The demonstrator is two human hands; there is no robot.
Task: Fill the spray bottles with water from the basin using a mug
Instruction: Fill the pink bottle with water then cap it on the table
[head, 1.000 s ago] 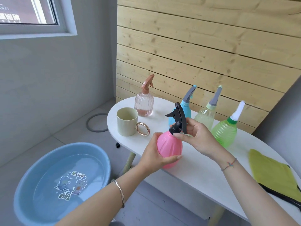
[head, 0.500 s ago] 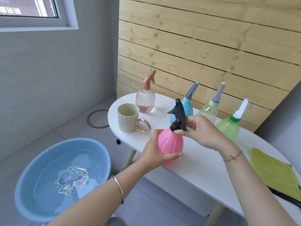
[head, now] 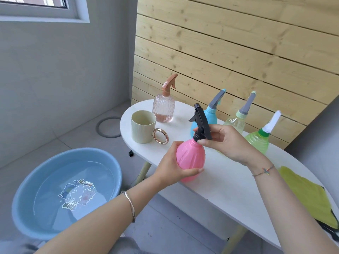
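Note:
A pink spray bottle [head: 191, 156] stands near the front edge of the white table [head: 229, 182]. My left hand [head: 174, 165] grips its round body. My right hand [head: 227, 142] holds its black trigger head [head: 201, 125] at the neck. A cream mug [head: 143, 126] with a gold ring handle stands to the left. Behind it is a ribbed clear pink bottle [head: 164, 110] with a little water. A blue bottle [head: 211, 114], a pale green bottle [head: 236, 120] and a bright green bottle [head: 260, 138] line the back. A blue basin [head: 67, 189] of water sits on the floor at left.
A yellow-green cloth [head: 308, 193] lies on the table's right end. A wooden plank wall [head: 238, 52] runs right behind the bottles. A grey ring [head: 108, 127] and a small black block [head: 131, 153] lie on the floor beside the table.
The black trigger head has turned a little under my right hand's fingers. My left hand keeps the same hold on the pink bottle, and the camera has tilted slightly.

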